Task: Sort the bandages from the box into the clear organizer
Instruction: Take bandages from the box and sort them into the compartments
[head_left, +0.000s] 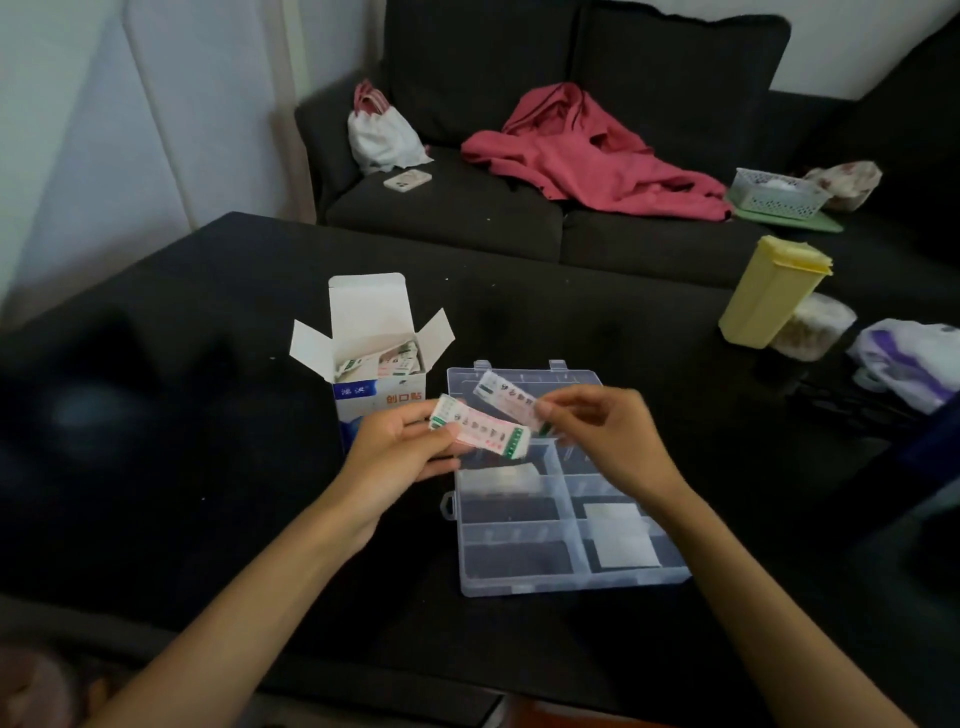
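A white and blue bandage box (382, 402) stands open on the black table, with more wrapped bandages (382, 364) inside. To its right lies the clear organizer (524, 582), lid open, with white pads in two compartments. My left hand (402, 457) grips a small stack of wrapped bandages (483, 428) above the organizer's left side. My right hand (605, 434) pinches a single bandage strip (506, 397) by its end, just above and behind the stack.
A yellow lidded container (769, 291) and a clear jar (813, 327) stand at the table's right, beside a white and purple bag (914, 364). Behind is a dark sofa (447, 208) with a pink garment (587, 156), a white bag (382, 135), a phone (408, 179) and a basket (779, 192).
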